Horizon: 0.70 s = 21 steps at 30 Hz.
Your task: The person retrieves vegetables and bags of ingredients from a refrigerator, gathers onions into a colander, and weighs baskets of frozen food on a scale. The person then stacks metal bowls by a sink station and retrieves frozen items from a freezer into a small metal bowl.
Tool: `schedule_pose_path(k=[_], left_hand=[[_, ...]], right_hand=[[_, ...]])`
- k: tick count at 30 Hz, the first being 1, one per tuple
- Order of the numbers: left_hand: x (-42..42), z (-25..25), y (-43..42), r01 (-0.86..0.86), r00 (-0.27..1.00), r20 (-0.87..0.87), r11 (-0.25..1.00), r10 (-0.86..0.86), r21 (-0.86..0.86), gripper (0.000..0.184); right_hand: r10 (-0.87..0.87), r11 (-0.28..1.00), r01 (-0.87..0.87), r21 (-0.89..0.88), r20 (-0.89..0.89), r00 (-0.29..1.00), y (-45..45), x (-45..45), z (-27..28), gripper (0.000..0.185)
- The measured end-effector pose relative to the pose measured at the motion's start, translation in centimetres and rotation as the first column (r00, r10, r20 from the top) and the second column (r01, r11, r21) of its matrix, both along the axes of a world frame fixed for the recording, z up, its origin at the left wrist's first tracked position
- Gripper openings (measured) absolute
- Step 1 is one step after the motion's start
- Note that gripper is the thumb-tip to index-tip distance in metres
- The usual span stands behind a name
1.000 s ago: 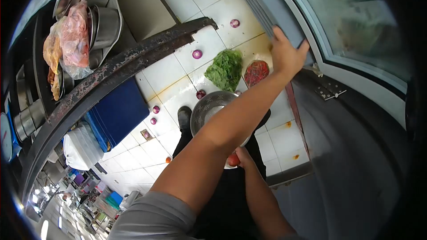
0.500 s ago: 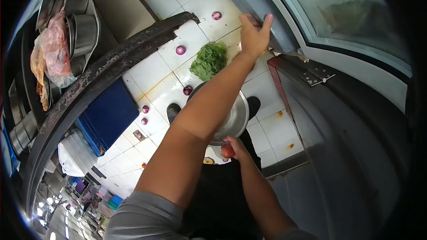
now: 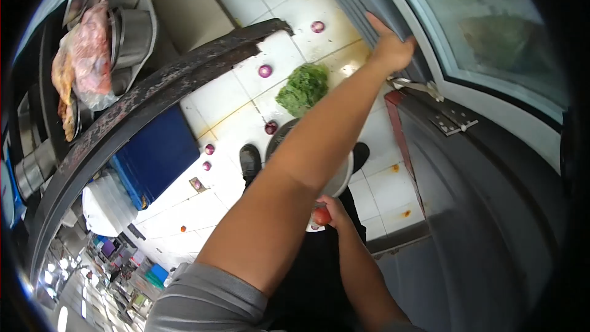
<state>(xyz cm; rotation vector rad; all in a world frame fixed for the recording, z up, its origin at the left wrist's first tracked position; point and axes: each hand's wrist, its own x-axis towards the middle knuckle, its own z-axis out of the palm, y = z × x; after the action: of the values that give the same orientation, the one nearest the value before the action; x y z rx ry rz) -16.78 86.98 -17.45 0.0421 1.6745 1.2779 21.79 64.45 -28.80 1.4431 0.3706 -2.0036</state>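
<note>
Glass door (image 3: pixel 473 31), upper right, is touched at its grey frame (image 3: pixel 390 6) by the spread left grip (image 3: pixel 391 52); likely heavy, best held there. Near the colander (image 3: pixel 340 179), a red tomato (image 3: pixel 321 216), probably smooth, bruisable, is enclosed by the right grip (image 3: pixel 335 212).
</note>
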Motion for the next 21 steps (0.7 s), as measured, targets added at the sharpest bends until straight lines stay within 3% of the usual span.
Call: schedule_pose_path(k=[2, 4, 7, 10, 14, 16, 21], left_hand=[[-0.3, -1.1, -0.6, 0.055, 0.995, -0.088, 0.998, -0.055, -0.001, 0.119], [-0.5, -1.3, -1.1, 0.084, 0.986, -0.146, 0.996, -0.082, 0.009, 0.118], [-1.0, -2.1, -1.0, -0.059, 0.967, -0.249, 0.997, 0.046, -0.045, 0.113], [-2.5, -2.2, -1.6, -0.132, 0.982, -0.147, 0.989, 0.12, -0.074, 0.106], [-2.8, -0.7, -2.6, -0.2, 0.946, -0.294, 0.961, 0.138, -0.192, 0.101], [-2.8, -0.2, -2.9, -0.253, 0.93, -0.332, 0.928, 0.156, -0.273, 0.086], [-2.1, -0.4, -3.3, -0.305, 0.916, -0.351, 0.908, 0.196, -0.288, 0.087]], right_hand=[[-0.046, 0.997, 0.045, -0.059, -0.02, 0.999, 0.5, -1.0, 0.5, 0.028], [-0.009, 1.0, 0.009, 0.008, 0.006, 1.0, 0.5, -0.6, 0.2, 0.029], [-0.025, 1.0, 0.025, 0.006, -0.006, 1.0, 0.7, -0.9, 0.6, 0.022], [-0.019, 0.999, 0.018, 0.043, 0.006, 1.0, 1.4, -1.4, 1.6, 0.018], [-0.013, 1.0, 0.013, 0.021, 0.001, 1.0, 1.1, -1.2, 1.2, 0.026], [-0.031, 0.999, 0.031, 0.013, 0.005, 1.0, 0.9, -1.1, 0.9, 0.026], [-0.016, 1.0, 0.015, 0.013, 0.026, 1.0, 0.8, -1.1, 1.2, 0.026]])
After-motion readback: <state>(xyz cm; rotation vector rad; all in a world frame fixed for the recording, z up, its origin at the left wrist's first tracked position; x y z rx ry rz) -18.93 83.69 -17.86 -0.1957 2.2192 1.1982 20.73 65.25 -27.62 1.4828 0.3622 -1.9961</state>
